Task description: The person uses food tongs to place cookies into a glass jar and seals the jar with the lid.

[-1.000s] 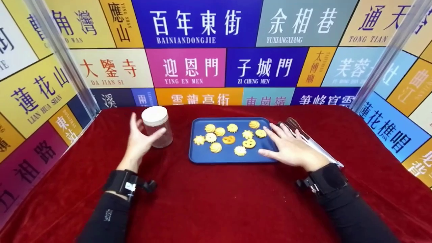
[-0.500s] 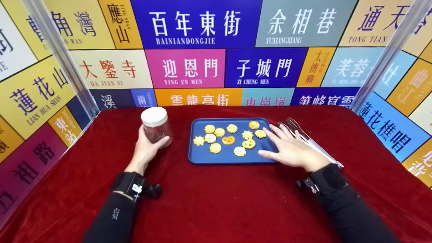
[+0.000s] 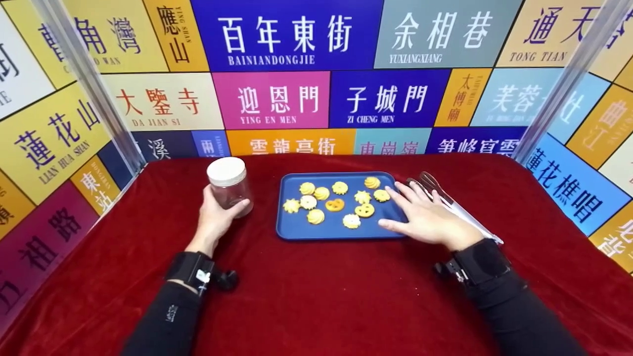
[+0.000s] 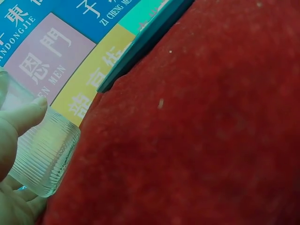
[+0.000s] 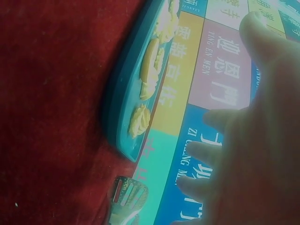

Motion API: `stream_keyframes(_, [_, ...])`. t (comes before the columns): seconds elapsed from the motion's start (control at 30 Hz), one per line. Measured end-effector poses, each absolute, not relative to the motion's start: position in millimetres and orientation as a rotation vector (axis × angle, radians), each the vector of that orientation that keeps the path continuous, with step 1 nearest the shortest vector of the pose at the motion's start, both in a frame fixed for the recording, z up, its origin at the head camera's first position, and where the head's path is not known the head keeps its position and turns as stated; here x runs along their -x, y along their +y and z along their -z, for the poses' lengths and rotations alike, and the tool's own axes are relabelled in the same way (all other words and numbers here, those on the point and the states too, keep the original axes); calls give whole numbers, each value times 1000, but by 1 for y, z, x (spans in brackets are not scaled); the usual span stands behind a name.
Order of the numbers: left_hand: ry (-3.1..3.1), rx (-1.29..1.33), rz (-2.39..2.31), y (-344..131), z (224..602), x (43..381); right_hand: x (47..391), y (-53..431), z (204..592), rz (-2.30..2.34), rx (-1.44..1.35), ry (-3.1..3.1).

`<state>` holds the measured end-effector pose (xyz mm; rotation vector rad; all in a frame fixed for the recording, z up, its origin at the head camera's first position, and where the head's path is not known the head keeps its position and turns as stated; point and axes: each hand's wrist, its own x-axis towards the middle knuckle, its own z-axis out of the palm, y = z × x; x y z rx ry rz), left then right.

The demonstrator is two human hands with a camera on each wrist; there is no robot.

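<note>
Gripping a clear jar (image 3: 229,196), the left hand (image 3: 213,215) is wrapping its fingers round one side and its thumb round the near side; the jar is standing upright on the red cloth (image 3: 316,296), wearing its white lid (image 3: 226,170), and in the left wrist view its wall is showing fine ribs near the base; the right hand (image 3: 420,215) is grasping nothing, spreading its fingers and thumb over the right end of a blue tray (image 3: 296,230); in the right wrist view those fingers are appearing clear of the tray.

The tray is lying flat just beyond the jar's right side, well apart from it; cookies (image 3: 315,216) are lying scattered over it, some star-shaped, some swirled, and two pretzel-shaped, one of these (image 3: 335,205) sitting near the middle; beside the tray's right end a pair of tongs (image 3: 465,215) is resting on the cloth, slanting past the right hand, which is partly hiding it; its brown slotted heads are pointing away from the person.

Black straps (image 3: 185,267) are circling both wrists, and dark sleeves (image 3: 163,316) are covering the forearms; beyond the cloth, a wall of colourful signs (image 3: 287,34) is rising behind two slanting posts (image 3: 94,84).
</note>
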<state>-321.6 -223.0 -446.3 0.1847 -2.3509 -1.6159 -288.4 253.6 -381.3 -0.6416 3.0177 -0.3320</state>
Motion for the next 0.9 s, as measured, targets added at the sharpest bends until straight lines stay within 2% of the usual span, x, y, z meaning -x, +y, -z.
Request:
stream_keyframes(0.37, [-2386,-194,1433,-221,443,320,287,254,379,349,636,3008])
stream_keyframes(0.9, [-2178,1,1733,-199,415,313,288,255,380,331,643,3008])
